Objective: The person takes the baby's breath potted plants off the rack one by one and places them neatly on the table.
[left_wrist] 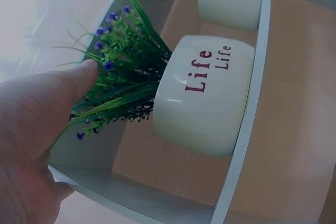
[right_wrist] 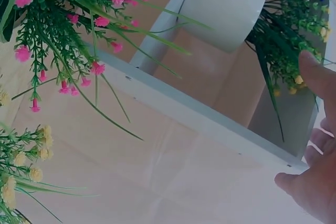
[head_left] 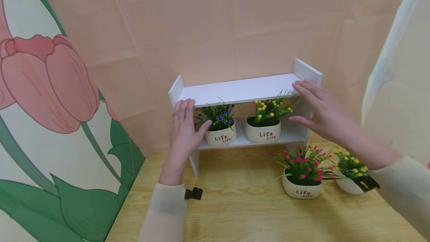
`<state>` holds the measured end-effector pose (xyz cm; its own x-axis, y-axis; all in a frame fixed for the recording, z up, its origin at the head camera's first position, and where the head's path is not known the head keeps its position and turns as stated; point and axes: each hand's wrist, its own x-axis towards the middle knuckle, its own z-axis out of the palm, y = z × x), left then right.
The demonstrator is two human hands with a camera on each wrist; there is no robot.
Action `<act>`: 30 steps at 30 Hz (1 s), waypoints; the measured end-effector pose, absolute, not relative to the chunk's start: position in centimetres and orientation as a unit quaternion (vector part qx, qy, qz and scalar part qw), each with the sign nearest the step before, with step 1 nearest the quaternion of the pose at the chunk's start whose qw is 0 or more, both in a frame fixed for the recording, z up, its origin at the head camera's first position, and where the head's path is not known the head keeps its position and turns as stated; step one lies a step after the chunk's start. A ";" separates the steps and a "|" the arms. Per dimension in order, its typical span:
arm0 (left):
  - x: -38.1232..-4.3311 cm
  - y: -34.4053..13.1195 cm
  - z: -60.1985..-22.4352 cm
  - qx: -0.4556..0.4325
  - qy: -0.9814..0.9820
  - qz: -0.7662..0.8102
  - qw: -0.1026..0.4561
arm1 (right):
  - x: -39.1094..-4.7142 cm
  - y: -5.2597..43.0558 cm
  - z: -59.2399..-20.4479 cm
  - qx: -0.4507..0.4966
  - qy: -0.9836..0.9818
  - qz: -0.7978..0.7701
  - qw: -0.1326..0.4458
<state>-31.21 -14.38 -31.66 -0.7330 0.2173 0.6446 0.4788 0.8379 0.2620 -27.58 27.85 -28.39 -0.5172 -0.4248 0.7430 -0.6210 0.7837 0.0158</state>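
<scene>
- Currently, the shelf (head_left: 236, 88) stands at the back edge of the table (head_left: 231, 204), upright, both ends attended by a hand.
- Left hand (head_left: 184, 133): placed at the front left corner of the top board (head_left: 215, 92). Fingers lie straight and side by side; the thumb is spread away, in front of the blue flowers. Nothing is seen pinched.
- Right hand (head_left: 324, 107): placed at the front right corner of the top board. Fingers extend together over the board; the thumb is spread below, near the yellow flowers. Pressure on the board cannot be told.
- Lower board (head_left: 291, 137): carries the blue-flower pot (head_left: 220, 136) toward its left end and the yellow-flower pot (head_left: 263, 133) right of the middle. Both pots sit upright and apart, lettering to the front.
- Table, right-hand side: the pink-flower pot (head_left: 302, 188) stands before the shelf's right end; a second yellow pot (head_left: 349, 184) stands beyond it, toward the right edge, partly hidden.
- Step in hand: judged to be steadying or aligning the shelf by its ends.
- Next move: any shift would call for even effort at both corners, shelf level, thumbs clear of the flowers.
</scene>
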 end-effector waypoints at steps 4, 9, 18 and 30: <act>-31.3 -14.4 -31.8 -0.191 -0.906 -0.211 0.312 | -27.8 27.8 -28.5 0.303 -0.865 0.129 0.380; -31.3 -14.4 -31.9 -0.189 -0.907 -0.209 0.313 | -28.1 27.7 -28.7 0.304 -0.863 0.140 0.378; -31.3 -14.4 -31.8 -0.192 -0.906 -0.206 0.316 | -28.6 27.9 -29.1 0.312 -0.861 0.146 0.374; -31.2 -14.5 -31.6 -0.189 -0.911 -0.201 0.307 | -29.2 27.8 -29.5 0.309 -0.856 0.154 0.384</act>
